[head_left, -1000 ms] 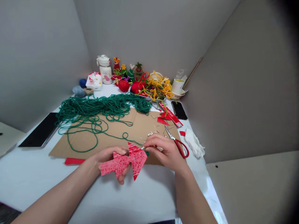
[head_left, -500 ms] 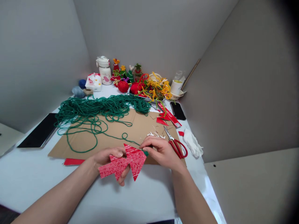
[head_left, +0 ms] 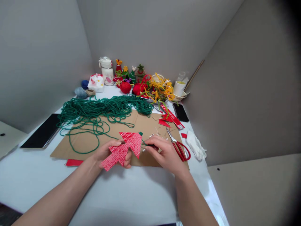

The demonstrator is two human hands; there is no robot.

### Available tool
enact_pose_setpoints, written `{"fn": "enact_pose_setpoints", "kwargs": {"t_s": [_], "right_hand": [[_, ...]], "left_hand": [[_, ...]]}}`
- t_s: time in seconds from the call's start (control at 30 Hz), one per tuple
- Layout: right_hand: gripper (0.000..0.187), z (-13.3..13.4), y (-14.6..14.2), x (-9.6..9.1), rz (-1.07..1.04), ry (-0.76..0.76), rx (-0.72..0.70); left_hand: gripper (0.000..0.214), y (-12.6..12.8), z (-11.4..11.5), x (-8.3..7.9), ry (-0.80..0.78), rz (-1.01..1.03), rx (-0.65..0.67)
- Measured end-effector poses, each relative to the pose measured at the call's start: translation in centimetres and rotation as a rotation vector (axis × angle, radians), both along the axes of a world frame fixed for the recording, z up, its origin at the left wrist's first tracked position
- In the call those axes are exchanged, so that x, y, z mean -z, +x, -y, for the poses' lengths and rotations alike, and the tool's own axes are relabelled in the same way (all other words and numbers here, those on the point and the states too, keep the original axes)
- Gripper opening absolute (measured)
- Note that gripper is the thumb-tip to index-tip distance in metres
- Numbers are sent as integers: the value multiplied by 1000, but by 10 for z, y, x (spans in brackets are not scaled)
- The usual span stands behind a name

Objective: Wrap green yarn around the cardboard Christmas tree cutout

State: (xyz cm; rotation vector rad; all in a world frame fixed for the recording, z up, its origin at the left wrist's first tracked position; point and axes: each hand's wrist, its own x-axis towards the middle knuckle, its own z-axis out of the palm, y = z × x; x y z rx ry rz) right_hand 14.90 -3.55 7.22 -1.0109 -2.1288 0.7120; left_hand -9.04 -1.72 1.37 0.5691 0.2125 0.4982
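My left hand (head_left: 110, 149) grips a red tree-shaped cutout (head_left: 128, 147) covered in pale printed lines, thumb on top and fingers underneath. Its tip points up and to the right, with a little green yarn (head_left: 140, 133) wrapped round it. Just right of the tip, my right hand (head_left: 162, 152) pinches a short stretch of green yarn (head_left: 143, 142) that runs from the wrapped tip. Beyond the hands lies a loose heap of green yarn (head_left: 98, 108); one strand trails from it toward the cutout and passes out of sight behind it.
A cardboard sheet (head_left: 70, 149) lies under the work, red-handled scissors (head_left: 180, 149) at its right. Nearby are red scraps (head_left: 166, 121), a phone (head_left: 180, 112) and a white cloth (head_left: 195, 146). A tablet (head_left: 41, 131) sits left. A white bottle (head_left: 107, 72) and yarn balls (head_left: 125, 87) stand behind.
The cutout has moved up and tilted so its tip points higher. My right hand has drawn away from the tip, and a length of green yarn now shows between them.
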Motion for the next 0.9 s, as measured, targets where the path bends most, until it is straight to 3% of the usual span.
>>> {"fn": "enact_pose_setpoints", "kwargs": {"t_s": [0.2,0.43,0.9], "right_hand": [[14,2,3,0,6,98,31],[16,3,5,0,106,186,1],[10,1,5,-3,-51,0,-101]], "left_hand": [[36,-2,-3,1,-40,-21,-11],[39,2,-2,1,-75,-71,98],[40,8,8,-9,-69,-92,284]]}}
